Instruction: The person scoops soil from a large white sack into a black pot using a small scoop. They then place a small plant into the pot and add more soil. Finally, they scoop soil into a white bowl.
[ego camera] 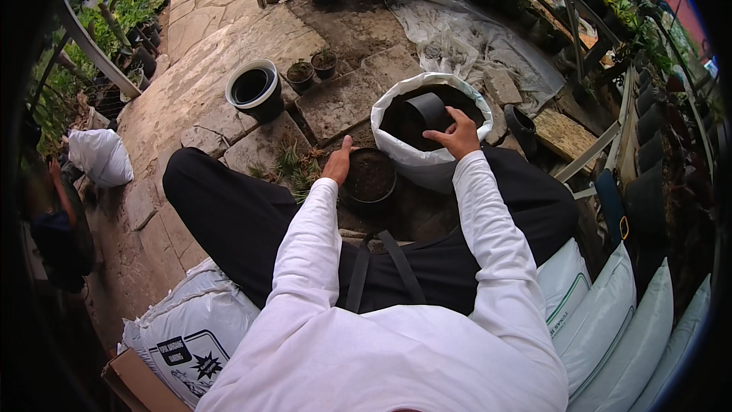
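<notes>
Against the left rim of a round black plant pot [370, 176] filled with dark soil is my left hand [337, 162], thumb pointing forward. Its other fingers are mostly hidden, so a grip on the pot cannot be made out. My right hand [459, 133] reaches into a white plastic sack [412, 161] of dark soil. There its thumb and forefinger are at the edge of a black plastic cylinder [426, 110], which lies tilted on the soil and seems loosely held. The soil-filled pot stands between my legs, just left of the sack.
Stacked black and white pots [251, 88] and two small seedling pots [300, 72] stand ahead on stone paving. Pulled grassy plants [297, 166] lie by my left knee. Filled sacks [194, 329] flank me. Clear plastic sheeting [486, 40] lies beyond. Another person [63, 229] is at left.
</notes>
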`<state>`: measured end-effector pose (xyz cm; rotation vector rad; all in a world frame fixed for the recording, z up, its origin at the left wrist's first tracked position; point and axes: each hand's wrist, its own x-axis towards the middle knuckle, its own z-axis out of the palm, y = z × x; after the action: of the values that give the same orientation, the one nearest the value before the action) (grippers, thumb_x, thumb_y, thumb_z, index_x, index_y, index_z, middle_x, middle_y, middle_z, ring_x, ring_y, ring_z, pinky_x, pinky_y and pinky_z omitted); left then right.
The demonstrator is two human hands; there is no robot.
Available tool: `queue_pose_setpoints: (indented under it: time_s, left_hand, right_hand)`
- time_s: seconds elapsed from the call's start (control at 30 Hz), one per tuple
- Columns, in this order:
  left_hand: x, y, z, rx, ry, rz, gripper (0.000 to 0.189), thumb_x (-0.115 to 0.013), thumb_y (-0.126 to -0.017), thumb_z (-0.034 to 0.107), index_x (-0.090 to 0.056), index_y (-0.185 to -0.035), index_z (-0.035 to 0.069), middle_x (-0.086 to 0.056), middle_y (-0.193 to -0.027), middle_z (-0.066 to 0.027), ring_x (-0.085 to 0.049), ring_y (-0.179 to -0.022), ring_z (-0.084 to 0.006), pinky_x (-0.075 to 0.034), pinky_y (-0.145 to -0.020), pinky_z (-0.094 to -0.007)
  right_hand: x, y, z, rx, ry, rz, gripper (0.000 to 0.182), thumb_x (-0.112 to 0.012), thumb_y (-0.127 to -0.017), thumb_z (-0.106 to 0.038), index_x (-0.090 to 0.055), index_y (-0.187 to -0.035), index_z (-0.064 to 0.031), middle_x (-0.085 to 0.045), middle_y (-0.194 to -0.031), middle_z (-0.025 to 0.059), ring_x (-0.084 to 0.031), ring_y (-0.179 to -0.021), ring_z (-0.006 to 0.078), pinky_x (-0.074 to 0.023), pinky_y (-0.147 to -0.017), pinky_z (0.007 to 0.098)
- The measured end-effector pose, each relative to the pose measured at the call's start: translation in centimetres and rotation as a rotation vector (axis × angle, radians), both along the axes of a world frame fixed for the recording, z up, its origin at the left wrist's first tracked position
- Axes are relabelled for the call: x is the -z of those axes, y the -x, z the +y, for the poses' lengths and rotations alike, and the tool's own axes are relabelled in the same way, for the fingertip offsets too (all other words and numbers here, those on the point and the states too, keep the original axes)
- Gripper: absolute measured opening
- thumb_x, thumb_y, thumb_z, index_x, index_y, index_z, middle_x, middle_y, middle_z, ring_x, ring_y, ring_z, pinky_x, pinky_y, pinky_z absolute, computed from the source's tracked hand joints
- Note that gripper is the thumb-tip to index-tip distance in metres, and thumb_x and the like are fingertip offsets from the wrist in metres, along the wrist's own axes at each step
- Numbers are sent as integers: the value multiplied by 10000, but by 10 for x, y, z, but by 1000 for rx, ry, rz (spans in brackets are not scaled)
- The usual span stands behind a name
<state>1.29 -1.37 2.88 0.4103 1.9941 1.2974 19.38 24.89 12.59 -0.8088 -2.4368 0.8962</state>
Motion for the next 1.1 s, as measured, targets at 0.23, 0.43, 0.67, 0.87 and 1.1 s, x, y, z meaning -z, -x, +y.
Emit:
queue_pose_setpoints:
  time_s: [0.23, 0.43, 0.67, 0.87, 1.1]
  left_hand:
    - [17, 5, 2, -7, -23, -48, 879, -229, -1020, 756, -745, -1259, 86, -710, -1254, -206, -623, -1234, -347, -394, -1101, -395]
    - [31, 10, 4, 5, -55, -82, 883, -218, -1017, 757, -746, -1262, 93, -706, -1259, -217, -617, -1244, -358, -389, -1107, -396]
    - [33, 11, 5, 22, -52, -51, 901, -206, -1011, 766, -740, -1267, 86, -696, -1267, -232, -604, -1259, -369, -380, -1115, -397]
    - [36, 12, 4, -33, 23, -3, 890, -218, -1020, 752, -731, -1276, 70, -697, -1272, -209, -609, -1249, -339, -386, -1109, -386]
    - [19, 6, 1, 15, -51, -63, 887, -228, -1023, 748, -729, -1278, 62, -696, -1283, -203, -610, -1251, -338, -388, -1111, -389]
  right_hand:
    - [-1, 1, 1, 8, 121, -35, 1038, -980, -588, -472, -593, -1361, 102, -687, -1241, 207, -687, -759, 171, -575, -758, 304]
    - [-9, -1, 3, 26, 277, -28, 1022, -974, -626, -468, -577, -1379, 98, -697, -1223, 198, -700, -836, 171, -575, -779, 306]
    - [-31, 13, -51, -247, 225, 181, 833, -965, -691, -192, -523, -1375, -16, -642, -1209, 101, -617, -786, 86, -548, -692, 268]
    - [-39, 17, -89, -539, -1, 47, 872, -955, -589, -146, -537, -1352, -75, -571, -1303, 94, -628, -777, 178, -544, -797, 321]
    - [-36, 10, -41, 34, -153, -37, 851, -939, -664, -415, -540, -1321, -48, -605, -1239, 102, -689, -887, 250, -574, -821, 393]
